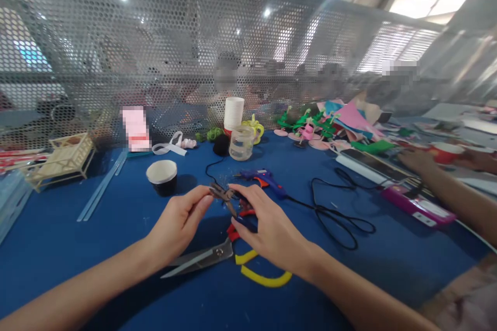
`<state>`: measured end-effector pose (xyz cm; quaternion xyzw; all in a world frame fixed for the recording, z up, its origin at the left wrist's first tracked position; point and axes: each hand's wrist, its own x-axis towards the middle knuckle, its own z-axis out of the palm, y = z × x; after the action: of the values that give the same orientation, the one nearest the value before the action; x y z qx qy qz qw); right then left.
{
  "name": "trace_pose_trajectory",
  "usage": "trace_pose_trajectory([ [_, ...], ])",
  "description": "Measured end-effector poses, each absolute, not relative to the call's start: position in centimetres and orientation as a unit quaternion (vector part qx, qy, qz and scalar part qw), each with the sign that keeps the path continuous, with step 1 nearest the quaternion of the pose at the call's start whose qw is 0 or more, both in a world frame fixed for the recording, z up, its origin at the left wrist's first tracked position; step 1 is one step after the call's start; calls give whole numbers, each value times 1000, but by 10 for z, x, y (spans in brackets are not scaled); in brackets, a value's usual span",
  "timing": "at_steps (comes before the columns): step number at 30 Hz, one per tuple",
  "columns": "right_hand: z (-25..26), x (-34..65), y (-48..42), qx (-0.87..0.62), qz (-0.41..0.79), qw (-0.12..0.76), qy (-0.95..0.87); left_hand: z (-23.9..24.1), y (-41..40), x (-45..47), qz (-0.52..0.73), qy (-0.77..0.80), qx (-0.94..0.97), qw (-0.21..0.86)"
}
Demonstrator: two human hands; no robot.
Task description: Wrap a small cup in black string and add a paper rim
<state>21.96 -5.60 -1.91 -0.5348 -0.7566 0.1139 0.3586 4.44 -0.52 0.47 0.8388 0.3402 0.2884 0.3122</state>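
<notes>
My right hand (272,222) is wrapped round a pair of pliers (229,201) with dark metal jaws; the handles are partly hidden by the fingers. The thumb and fingers of my left hand (180,225) are pinched together at the tip of the jaws, and what they hold is too small to make out. A thin black strand (209,169) runs from a black yarn ball (221,145) down toward the jaws. Beneath both hands, large scissors (202,260) with yellow and red on the handles lie on the blue table (128,279), blades pointing left.
Beyond my hands lie a blue glue gun (269,181) with a looping black cord, a clear jar (241,144) and a black-and-white cup (162,177). A stick-built frame (64,158) stands left. At right are a purple power strip (417,206) and another person's arm (458,194).
</notes>
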Motion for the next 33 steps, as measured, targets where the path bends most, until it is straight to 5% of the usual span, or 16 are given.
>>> trace_pose_trajectory([
  [33,-18,220,-56,-533,114,352,-761,6,-1,42,280,317,840,341],
])
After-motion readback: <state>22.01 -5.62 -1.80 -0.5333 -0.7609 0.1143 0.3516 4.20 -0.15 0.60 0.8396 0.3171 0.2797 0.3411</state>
